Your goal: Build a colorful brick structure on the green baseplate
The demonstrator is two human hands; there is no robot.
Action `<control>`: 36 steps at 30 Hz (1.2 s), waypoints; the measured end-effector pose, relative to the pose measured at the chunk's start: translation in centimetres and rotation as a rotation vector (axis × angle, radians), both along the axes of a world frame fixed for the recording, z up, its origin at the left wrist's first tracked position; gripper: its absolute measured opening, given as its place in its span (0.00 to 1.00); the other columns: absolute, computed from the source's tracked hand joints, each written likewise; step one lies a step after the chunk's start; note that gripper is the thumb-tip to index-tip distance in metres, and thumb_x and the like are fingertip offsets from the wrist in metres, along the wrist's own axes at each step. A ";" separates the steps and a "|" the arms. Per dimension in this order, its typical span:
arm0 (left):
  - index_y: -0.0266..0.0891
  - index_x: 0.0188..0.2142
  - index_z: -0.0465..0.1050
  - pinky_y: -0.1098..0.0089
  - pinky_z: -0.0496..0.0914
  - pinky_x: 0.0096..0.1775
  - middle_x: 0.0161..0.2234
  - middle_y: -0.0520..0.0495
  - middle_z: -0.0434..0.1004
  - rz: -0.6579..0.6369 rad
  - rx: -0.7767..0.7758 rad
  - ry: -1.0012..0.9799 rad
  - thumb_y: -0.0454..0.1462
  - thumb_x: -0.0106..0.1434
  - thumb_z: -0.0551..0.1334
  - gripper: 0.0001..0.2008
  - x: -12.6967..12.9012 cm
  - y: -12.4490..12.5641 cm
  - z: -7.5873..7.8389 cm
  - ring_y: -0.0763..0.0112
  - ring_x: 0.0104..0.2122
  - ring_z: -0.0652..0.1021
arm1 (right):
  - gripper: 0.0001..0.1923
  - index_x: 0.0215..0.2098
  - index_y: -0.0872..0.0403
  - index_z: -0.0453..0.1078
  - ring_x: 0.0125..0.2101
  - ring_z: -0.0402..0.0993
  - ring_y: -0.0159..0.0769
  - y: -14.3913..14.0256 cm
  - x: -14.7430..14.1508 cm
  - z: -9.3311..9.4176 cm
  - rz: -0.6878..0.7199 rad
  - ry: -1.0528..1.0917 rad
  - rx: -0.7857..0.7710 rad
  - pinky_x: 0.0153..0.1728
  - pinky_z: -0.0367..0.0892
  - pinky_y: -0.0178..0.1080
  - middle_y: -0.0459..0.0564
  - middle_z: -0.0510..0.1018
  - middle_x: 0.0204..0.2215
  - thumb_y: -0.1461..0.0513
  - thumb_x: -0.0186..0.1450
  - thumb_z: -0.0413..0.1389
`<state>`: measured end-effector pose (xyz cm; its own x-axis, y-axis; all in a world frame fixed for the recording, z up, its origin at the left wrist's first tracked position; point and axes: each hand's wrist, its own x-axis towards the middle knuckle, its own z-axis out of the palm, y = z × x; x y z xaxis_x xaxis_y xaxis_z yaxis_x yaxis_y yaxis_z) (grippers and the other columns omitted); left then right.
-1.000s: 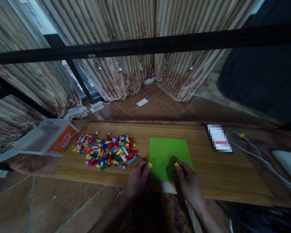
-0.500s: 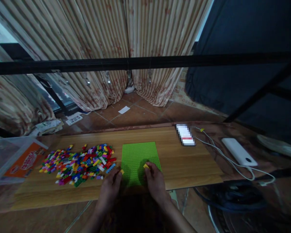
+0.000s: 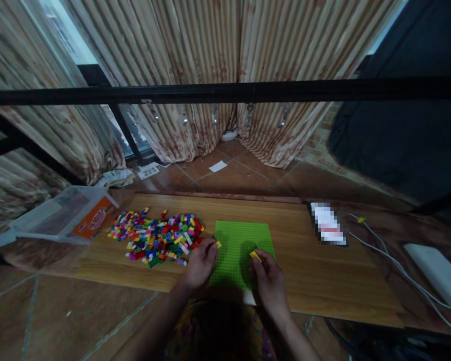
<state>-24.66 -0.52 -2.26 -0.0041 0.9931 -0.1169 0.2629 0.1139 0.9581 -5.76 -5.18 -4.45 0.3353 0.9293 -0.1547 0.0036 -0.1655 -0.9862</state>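
A green studded baseplate (image 3: 235,240) lies on the wooden board in front of me. At its left edge my left hand (image 3: 202,264) pinches a small yellow toy brick (image 3: 218,244) between thumb and fingers. Over the plate's right side, my right hand (image 3: 268,278) grips another yellow toy brick (image 3: 255,256), slanted at the fingertips. A loose heap of toy bricks (image 3: 161,238) in many colours spreads to the left of the plate, close to my left hand. My hands partly cover the plate's lower corners.
A clear plastic box (image 3: 60,213) with an orange label stands at the board's left end. On the right lies a phone (image 3: 327,224) with a blurred screen. White cables (image 3: 394,260) and a white power bank (image 3: 434,273) are beyond it. A dark rail (image 3: 210,93) crosses ahead.
My view has swung left, so everything sits further right in the picture. Both hands still hold yellow bricks; the right one's brick now shows more of its length.
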 end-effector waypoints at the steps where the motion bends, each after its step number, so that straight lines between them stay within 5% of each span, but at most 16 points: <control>1: 0.40 0.36 0.71 0.71 0.67 0.28 0.25 0.51 0.73 0.012 0.007 -0.001 0.48 0.62 0.58 0.14 -0.1 0.2 -0.2 0.70 0.24 0.73 | 0.26 0.47 0.54 0.70 0.27 0.74 0.37 0.2 -0.3 0.0 0.008 -0.019 -0.003 0.29 0.71 0.39 0.49 0.79 0.33 0.44 0.61 0.57; 7: 0.39 0.39 0.72 0.70 0.67 0.31 0.27 0.50 0.74 0.087 0.040 0.033 0.46 0.64 0.57 0.13 -1.7 0.7 -1.0 0.68 0.26 0.74 | 0.25 0.46 0.53 0.69 0.27 0.73 0.36 1.2 -1.7 0.4 0.022 -0.037 -0.024 0.30 0.71 0.39 0.49 0.78 0.33 0.44 0.61 0.57; 12: 0.40 0.39 0.74 0.70 0.67 0.35 0.31 0.48 0.77 0.053 0.068 0.078 0.44 0.65 0.58 0.12 -2.5 0.3 0.1 0.67 0.31 0.76 | 0.24 0.43 0.54 0.70 0.24 0.71 0.34 1.9 -0.8 1.2 0.036 -0.027 -0.049 0.26 0.69 0.37 0.46 0.76 0.26 0.44 0.61 0.57; 20: 0.38 0.41 0.77 0.69 0.68 0.42 0.38 0.45 0.79 -0.155 0.165 0.258 0.41 0.67 0.57 0.12 -0.6 1.8 1.5 0.65 0.39 0.78 | 0.18 0.42 0.54 0.74 0.32 0.75 0.40 5.2 1.6 1.4 0.310 -0.518 0.046 0.36 0.69 0.42 0.52 0.80 0.34 0.51 0.67 0.51; 28: 0.39 0.39 0.77 0.69 0.69 0.42 0.37 0.46 0.80 -0.261 0.128 0.401 0.37 0.67 0.56 0.10 0.6 2.1 1.3 0.67 0.38 0.78 | 0.15 0.47 0.55 0.73 0.39 0.74 0.43 5.1 2.9 1.0 0.383 -0.876 0.143 0.44 0.69 0.45 0.55 0.77 0.41 0.62 0.63 0.55; 36: 0.39 0.39 0.75 0.69 0.70 0.38 0.35 0.46 0.78 -0.185 0.184 0.436 0.38 0.67 0.56 0.09 -3.2 0.0 2.2 0.68 0.35 0.78 | 0.07 0.40 0.53 0.73 0.37 0.74 0.40 5.7 2.4 1.6 0.406 -0.849 0.147 0.41 0.68 0.42 0.52 0.76 0.37 0.62 0.66 0.54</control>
<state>-27.84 -0.55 -0.08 0.1648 0.9857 0.0336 0.6428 -0.1332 0.7544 -3.39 0.50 -2.89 -0.0711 0.9903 0.1197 0.7580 0.1316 -0.6388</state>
